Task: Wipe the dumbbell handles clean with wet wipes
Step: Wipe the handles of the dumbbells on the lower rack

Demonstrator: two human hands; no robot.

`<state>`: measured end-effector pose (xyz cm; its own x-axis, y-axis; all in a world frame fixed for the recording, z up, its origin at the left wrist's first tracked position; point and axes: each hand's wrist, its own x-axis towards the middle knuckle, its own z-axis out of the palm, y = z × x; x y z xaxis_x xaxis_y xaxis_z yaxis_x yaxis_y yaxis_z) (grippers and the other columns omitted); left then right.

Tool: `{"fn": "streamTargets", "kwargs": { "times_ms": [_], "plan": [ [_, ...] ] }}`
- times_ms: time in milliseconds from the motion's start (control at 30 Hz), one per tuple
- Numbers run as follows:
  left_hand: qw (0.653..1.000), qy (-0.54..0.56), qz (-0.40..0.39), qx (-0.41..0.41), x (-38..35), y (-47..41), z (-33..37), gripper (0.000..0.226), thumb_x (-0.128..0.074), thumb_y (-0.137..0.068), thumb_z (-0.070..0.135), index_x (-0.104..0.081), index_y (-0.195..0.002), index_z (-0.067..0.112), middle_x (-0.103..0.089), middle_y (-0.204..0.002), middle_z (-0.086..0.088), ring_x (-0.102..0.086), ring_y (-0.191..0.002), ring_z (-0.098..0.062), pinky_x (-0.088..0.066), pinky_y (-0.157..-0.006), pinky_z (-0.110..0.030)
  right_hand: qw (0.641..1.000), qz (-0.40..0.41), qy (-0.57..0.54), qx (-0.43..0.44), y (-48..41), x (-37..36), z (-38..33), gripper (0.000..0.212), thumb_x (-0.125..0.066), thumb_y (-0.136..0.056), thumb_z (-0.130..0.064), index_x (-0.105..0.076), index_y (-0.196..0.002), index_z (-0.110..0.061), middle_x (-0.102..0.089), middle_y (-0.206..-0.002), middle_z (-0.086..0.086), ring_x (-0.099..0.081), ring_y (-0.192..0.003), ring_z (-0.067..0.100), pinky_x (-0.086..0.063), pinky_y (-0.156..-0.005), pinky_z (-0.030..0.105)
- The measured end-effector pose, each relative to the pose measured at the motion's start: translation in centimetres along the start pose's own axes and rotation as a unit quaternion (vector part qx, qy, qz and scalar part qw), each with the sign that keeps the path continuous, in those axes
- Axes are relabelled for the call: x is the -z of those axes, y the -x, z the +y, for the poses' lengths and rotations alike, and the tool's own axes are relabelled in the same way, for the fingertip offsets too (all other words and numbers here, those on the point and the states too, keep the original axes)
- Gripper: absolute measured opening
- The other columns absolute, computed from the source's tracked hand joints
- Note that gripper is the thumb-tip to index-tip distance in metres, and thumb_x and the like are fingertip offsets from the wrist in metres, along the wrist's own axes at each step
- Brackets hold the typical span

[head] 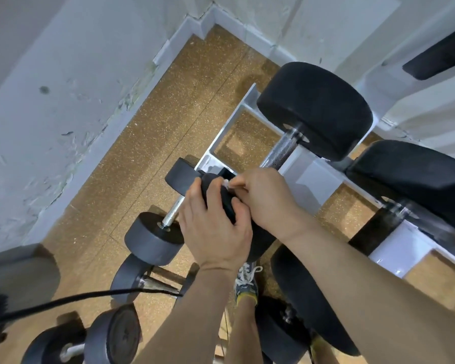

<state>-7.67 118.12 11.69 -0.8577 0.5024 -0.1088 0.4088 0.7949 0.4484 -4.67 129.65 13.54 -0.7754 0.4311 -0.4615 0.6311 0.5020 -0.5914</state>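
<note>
My left hand [213, 229] grips a black, rounded pack [217, 197] that looks like the wet wipes pack, held over the rack. At the pack's top, the fingertips of my right hand [267, 199] pinch a small white wet wipe [226, 183]. Just beyond my right hand, a big black dumbbell [315, 109] lies on the white rack [309, 177]. Its knurled steel handle [279, 151] is bare, and its near end is hidden under my hands. A smaller grey dumbbell [154, 239] lies on the floor to the left of my hands.
More dumbbells lie on the speckled floor at the lower left [113, 334] and below my arms [307, 292]. Another large dumbbell [415, 179] sits on the rack at the right. A black cable [71, 300] crosses the lower left. My shoe [246, 285] stands below. White walls close the corner.
</note>
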Motion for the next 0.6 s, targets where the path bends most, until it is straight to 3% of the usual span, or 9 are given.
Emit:
{"fn": "streamTargets", "kwargs": {
  "times_ms": [100, 167, 233, 300, 433, 500, 600],
  "plan": [
    [1.000, -0.008, -0.001, 0.008, 0.0, 0.1, -0.1, 0.045, -0.045, -0.088, 0.038, -0.060, -0.124, 0.016, -0.054, -0.134, -0.014, -0.051, -0.123, -0.032, -0.040, -0.100, -0.052, 0.999, -0.030, -0.013, 0.020, 2.1, -0.2, 1.6, 0.028, -0.053, -0.092, -0.004, -0.074, -0.108, -0.013, -0.063, -0.095, 0.010, -0.059, -0.090, 0.027, -0.046, -0.079, 0.035],
    [1.000, -0.007, -0.003, 0.009, 0.0, 0.1, 0.0, 0.046, -0.045, -0.087, 0.038, -0.060, -0.124, 0.016, -0.054, -0.135, -0.013, -0.051, -0.123, -0.033, -0.040, -0.100, -0.051, 0.997, 0.001, -0.065, -0.039, 4.3, -0.6, 2.4, 0.033, -0.053, -0.092, -0.002, -0.073, -0.112, -0.018, -0.059, -0.094, 0.004, -0.056, -0.089, 0.020, -0.039, -0.077, 0.022],
    [1.000, -0.008, 0.001, 0.009, -0.1, 0.0, 0.1, 0.047, -0.044, -0.087, 0.039, -0.061, -0.124, 0.016, -0.054, -0.135, -0.013, -0.051, -0.123, -0.033, -0.040, -0.100, -0.051, 0.992, 0.036, -0.091, -0.085, 4.2, -1.3, 2.7, 0.030, -0.055, -0.092, -0.004, -0.075, -0.110, -0.019, -0.064, -0.098, 0.001, -0.058, -0.093, 0.018, -0.040, -0.079, 0.018],
    [1.000, -0.011, 0.002, 0.008, -0.2, 0.1, 0.0, 0.047, -0.044, -0.086, 0.039, -0.061, -0.124, 0.016, -0.053, -0.135, -0.013, -0.050, -0.124, -0.033, -0.039, -0.101, -0.051, 0.992, 0.065, -0.070, -0.082, 3.0, -1.8, 2.6, 0.026, -0.058, -0.090, -0.005, -0.076, -0.103, -0.019, -0.069, -0.099, 0.001, -0.062, -0.093, 0.020, -0.048, -0.082, 0.027],
    [1.000, -0.018, 0.010, 0.008, -0.2, 0.2, 0.0, 0.048, -0.043, -0.086, 0.039, -0.061, -0.124, 0.016, -0.053, -0.136, -0.013, -0.049, -0.126, -0.033, -0.038, -0.104, -0.049, 0.994, 0.088, -0.061, -0.032, 2.6, -2.2, 3.0, 0.021, -0.063, -0.088, -0.006, -0.076, -0.098, -0.019, -0.061, -0.083, 0.001, -0.058, -0.077, 0.020, -0.045, -0.067, 0.028],
    [1.000, -0.018, 0.016, 0.003, -0.2, 0.1, 0.1, 0.048, -0.043, -0.086, 0.040, -0.061, -0.124, 0.016, -0.054, -0.135, -0.013, -0.049, -0.126, -0.033, -0.038, -0.104, -0.049, 0.986, 0.151, -0.063, -0.027, 2.6, -1.2, 3.7, 0.020, -0.063, -0.088, -0.006, -0.075, -0.099, -0.016, -0.059, -0.081, 0.000, -0.056, -0.074, 0.018, -0.042, -0.066, 0.025],
    [1.000, -0.019, 0.018, 0.005, -0.1, 0.2, 0.0, 0.048, -0.042, -0.086, 0.040, -0.061, -0.123, 0.016, -0.054, -0.135, -0.013, -0.048, -0.127, -0.033, -0.038, -0.104, -0.050, 0.951, 0.265, -0.133, -0.087, 1.5, -0.3, 4.8, 0.020, -0.062, -0.088, -0.005, -0.074, -0.101, -0.015, -0.064, -0.088, -0.003, -0.059, -0.079, 0.013, -0.049, -0.078, 0.027]
  ]
}}
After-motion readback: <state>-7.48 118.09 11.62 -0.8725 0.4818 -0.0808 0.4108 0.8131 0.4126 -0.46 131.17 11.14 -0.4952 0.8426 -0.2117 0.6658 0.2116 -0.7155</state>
